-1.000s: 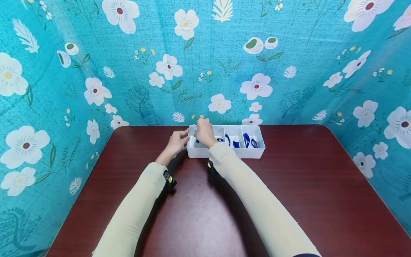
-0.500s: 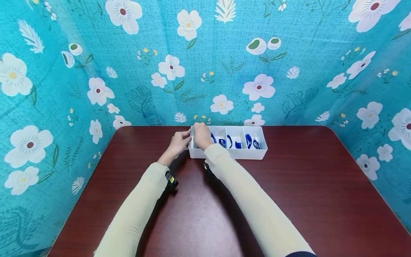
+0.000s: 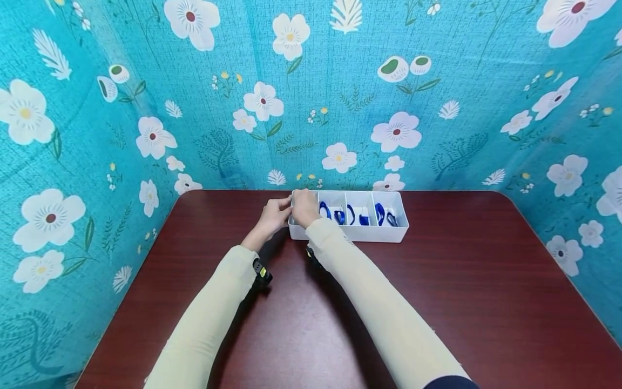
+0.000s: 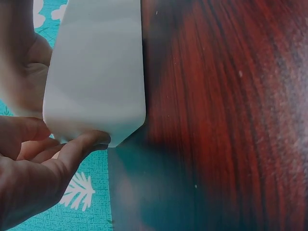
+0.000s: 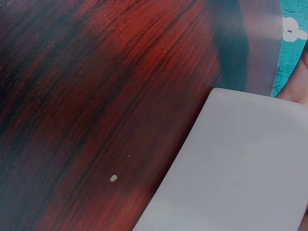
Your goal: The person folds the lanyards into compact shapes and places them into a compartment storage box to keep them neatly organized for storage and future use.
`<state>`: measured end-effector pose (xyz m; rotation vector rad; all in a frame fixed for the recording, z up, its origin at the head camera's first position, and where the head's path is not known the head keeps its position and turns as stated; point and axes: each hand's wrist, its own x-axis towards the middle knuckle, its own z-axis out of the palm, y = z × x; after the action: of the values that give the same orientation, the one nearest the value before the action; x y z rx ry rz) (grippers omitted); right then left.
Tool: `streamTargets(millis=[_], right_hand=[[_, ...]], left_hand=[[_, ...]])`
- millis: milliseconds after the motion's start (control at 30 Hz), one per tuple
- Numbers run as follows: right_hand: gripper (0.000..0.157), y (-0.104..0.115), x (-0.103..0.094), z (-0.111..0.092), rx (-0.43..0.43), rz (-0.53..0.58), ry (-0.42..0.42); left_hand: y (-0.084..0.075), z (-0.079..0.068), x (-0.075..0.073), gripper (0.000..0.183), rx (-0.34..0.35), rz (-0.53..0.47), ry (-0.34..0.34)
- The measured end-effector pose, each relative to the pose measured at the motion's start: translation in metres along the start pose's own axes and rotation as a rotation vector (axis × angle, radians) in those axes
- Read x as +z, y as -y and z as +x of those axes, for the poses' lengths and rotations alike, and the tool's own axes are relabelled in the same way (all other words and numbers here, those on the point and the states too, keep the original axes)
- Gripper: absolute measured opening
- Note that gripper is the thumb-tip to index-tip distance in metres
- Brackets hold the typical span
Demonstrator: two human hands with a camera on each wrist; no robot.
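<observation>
A long white divided box [image 3: 352, 232] stands at the back of the table. At its left end is my left hand [image 3: 272, 219]; in the left wrist view its thumb [image 4: 89, 142] lies against the outer end wall, with other fingers at the rim. My right hand [image 3: 305, 208] reaches down into the leftmost compartment with curled fingers. Its fingertips and whatever is between them are hidden. Small blue looped pieces lie in the other compartments, among them a blue loop [image 3: 324, 210], a dark blue piece [image 3: 339, 217] and a blue loop at right [image 3: 380, 214].
The dark red wooden table [image 3: 437, 292] extends in front of the box. Close behind the box hangs a turquoise flowered cloth [image 3: 311, 108]. A small pale speck [image 5: 113, 178] lies on the table in the right wrist view.
My right hand has moved slightly left and lower into the leftmost compartment, uncovering more of the neighbouring compartment. The left hand stays at the box's end. The head view has shifted slightly.
</observation>
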<state>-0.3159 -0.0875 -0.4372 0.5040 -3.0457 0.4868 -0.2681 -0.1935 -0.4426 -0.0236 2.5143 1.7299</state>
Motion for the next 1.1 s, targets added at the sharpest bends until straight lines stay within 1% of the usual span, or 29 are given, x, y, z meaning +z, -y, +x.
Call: streamTargets(millis=[133, 233, 467, 500, 600, 733, 767, 833, 867, 967, 1000, 1100], right_hand=[[0.026, -0.001, 0.002, 0.003, 0.007, -0.017, 0.019], [0.024, -0.002, 0.003, 0.005, 0.007, -0.005, 0.032], [0.020, -0.003, -0.002, 0.000, -0.045, 0.008, 0.028], [0.021, -0.002, -0.004, -0.001, -0.050, 0.014, 0.043], [0.018, -0.001, -0.012, -0.001, -0.075, 0.024, 0.042], [0.015, 0.000, -0.031, -0.001, -0.078, 0.015, 0.061], [0.019, 0.000, -0.035, 0.000, -0.085, -0.001, 0.057], [0.021, -0.003, -0.044, 0.000, -0.092, -0.010, 0.063], [0.021, -0.005, -0.047, 0.001, -0.100, -0.016, 0.052], [0.026, -0.009, -0.057, 0.000, -0.113, 0.025, 0.018], [0.023, -0.011, -0.059, 0.000, -0.112, 0.046, 0.013], [0.024, -0.017, -0.065, -0.002, -0.107, 0.115, -0.001]], left_hand=[[-0.001, 0.000, 0.001, 0.045, 0.009, 0.010, -0.002], [-0.002, 0.000, 0.001, 0.045, 0.017, 0.015, -0.006], [-0.001, -0.001, 0.002, 0.045, 0.004, 0.009, -0.002], [0.000, 0.000, 0.001, 0.045, 0.004, 0.007, -0.002], [0.000, 0.000, 0.001, 0.045, 0.000, -0.005, 0.005], [-0.002, 0.000, 0.001, 0.044, -0.002, -0.047, 0.017], [-0.003, 0.000, 0.002, 0.045, -0.004, -0.055, 0.017], [-0.004, -0.001, 0.002, 0.045, -0.003, -0.058, 0.015], [-0.004, -0.001, 0.002, 0.045, -0.006, -0.056, 0.013], [-0.005, -0.001, 0.002, 0.045, -0.014, -0.032, 0.003], [-0.004, -0.001, 0.002, 0.045, -0.016, -0.027, -0.001], [-0.003, -0.001, 0.004, 0.046, -0.025, -0.026, -0.010]])
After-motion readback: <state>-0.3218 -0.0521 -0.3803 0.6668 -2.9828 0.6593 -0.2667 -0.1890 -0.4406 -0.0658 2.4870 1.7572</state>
